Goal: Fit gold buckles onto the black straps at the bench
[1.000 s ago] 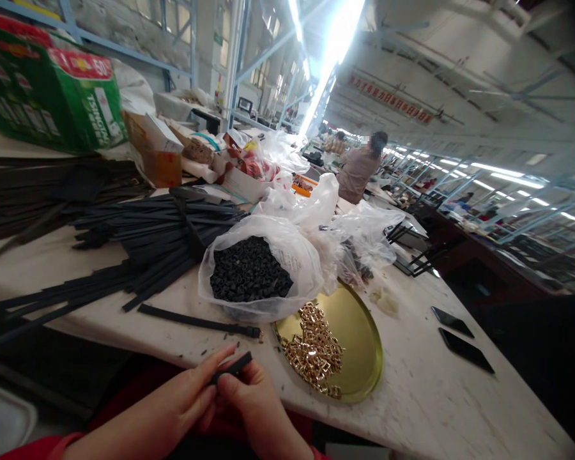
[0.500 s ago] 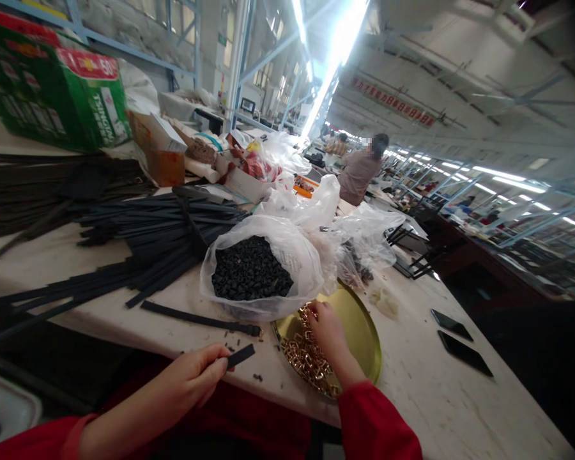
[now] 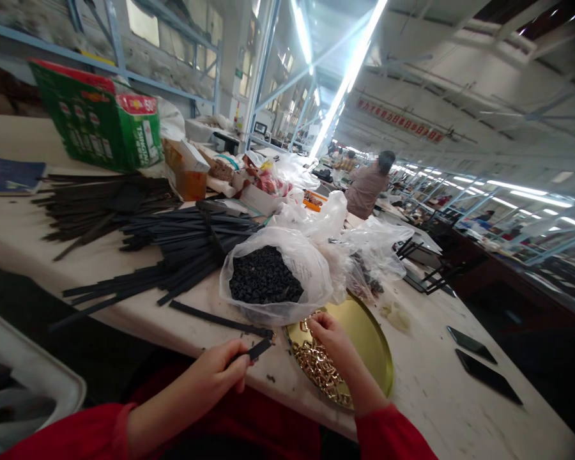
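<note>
My left hand [image 3: 220, 370] is closed around a black strap [image 3: 260, 348], whose flat end sticks out past the thumb. Over the round gold tray [image 3: 371, 332], my right hand [image 3: 334, 342] pinches a small gold buckle [image 3: 304, 324] between thumb and fingertips. Many similar gold buckles [image 3: 316, 364] are heaped in the tray's near left part. Behind my left hand, another black strap [image 3: 215, 317] with a buckle at its right end lies on the table. A clear plastic bag [image 3: 311, 268] full of small black loops [image 3: 266, 278] stands open beside the tray.
Bundles of black straps [image 3: 186, 236] and darker straps [image 3: 96, 204] spread across the left of the table [image 3: 436, 390]. A green box [image 3: 96, 124] and plastic bags stand behind. Two phones [image 3: 489, 375] lie at right. A person [image 3: 367, 188] is farther back.
My right hand has risen slightly from the heap, with a buckle now showing at its fingertips. My left hand has brought the strap closer to the tray. The camera view has shifted left.
</note>
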`<state>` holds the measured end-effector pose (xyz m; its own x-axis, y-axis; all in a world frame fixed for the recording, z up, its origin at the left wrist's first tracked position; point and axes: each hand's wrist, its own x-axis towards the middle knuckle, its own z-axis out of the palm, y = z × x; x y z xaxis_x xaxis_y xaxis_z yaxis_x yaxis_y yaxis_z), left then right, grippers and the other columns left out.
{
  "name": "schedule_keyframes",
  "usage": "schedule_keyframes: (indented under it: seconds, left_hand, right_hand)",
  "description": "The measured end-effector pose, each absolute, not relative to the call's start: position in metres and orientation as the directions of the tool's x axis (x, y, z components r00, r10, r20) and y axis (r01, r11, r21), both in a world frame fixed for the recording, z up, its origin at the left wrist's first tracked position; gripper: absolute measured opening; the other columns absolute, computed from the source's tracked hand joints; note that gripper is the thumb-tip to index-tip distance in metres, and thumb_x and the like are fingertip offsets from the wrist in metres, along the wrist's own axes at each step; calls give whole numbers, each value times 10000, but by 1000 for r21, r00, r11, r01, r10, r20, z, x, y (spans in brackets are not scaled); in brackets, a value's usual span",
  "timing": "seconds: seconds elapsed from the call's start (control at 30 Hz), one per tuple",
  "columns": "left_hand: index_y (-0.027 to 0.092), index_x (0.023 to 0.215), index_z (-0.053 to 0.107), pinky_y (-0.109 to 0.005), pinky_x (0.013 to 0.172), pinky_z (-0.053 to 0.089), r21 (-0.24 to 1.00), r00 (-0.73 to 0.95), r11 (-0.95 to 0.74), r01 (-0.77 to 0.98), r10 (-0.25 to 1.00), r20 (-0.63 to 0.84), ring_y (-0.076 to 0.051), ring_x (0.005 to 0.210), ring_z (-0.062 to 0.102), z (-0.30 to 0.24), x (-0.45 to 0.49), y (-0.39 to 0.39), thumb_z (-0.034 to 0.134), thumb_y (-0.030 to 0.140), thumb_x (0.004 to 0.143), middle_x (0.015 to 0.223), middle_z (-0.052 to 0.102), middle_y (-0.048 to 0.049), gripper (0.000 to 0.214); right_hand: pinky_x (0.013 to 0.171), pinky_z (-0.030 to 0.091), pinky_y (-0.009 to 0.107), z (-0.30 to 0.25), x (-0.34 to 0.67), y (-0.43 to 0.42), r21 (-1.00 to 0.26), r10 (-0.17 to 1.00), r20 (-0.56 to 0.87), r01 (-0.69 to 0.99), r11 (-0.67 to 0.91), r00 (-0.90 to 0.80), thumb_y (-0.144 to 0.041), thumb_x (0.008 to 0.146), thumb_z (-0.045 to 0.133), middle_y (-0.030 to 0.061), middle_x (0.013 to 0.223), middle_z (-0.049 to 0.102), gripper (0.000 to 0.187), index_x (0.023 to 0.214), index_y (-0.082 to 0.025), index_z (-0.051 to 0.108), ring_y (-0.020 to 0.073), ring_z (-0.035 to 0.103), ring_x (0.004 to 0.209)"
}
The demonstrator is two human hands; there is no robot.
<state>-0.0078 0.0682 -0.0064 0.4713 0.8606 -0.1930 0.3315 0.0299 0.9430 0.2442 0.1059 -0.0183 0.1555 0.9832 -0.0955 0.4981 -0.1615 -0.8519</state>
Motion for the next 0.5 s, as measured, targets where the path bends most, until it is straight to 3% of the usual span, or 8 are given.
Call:
schedule_keyframes:
  seconds: [0.1,0.17,0.23,0.37,0.5]
  left_hand:
    - [172,788,525,-231,596,374,962,407,6,274,905,-121,-139,617,505,-4,2,70,455,365,799,625,559,30,205]
    - [153,822,535,-236,590,381,970,370,6,242,924,-98,-140,610,509,-8,6,73,481,371,790,633,561,21,227]
    - [139,832,534,-241,601,396,978,329,5,208,941,-74,-138,602,518,-15,7,80,473,365,800,632,562,13,236]
    - [129,833,536,-243,604,413,972,336,-34,231,941,-47,-139,600,544,-20,8,96,467,337,803,618,574,5,221]
    - [147,763,559,-222,576,400,966,427,-55,253,902,-61,-126,587,538,-10,9,102,519,291,750,624,592,17,150]
  right_hand:
    - [471,319,220,-19,189,79,-948,990,-123,285,-139,74,-436,785,467,-81,507,389,250,691,-206,444,89,363,446]
    - [476,325,214,-22,158,67,-991,991,-127,38,-128,31,-449,764,532,-75,517,424,269,704,-196,463,80,373,451]
    - [476,331,214,-25,140,65,-991,993,-106,-89,-101,57,-470,728,593,-67,515,455,303,695,-191,481,81,391,457]
    - [505,356,226,-24,145,71,-996,983,-84,-54,-76,161,-460,679,657,-62,517,480,315,657,-190,496,92,420,484]
    - [558,386,232,-18,154,67,-987,984,-136,-97,-125,113,-391,683,662,-49,551,532,253,684,-183,517,99,469,528]
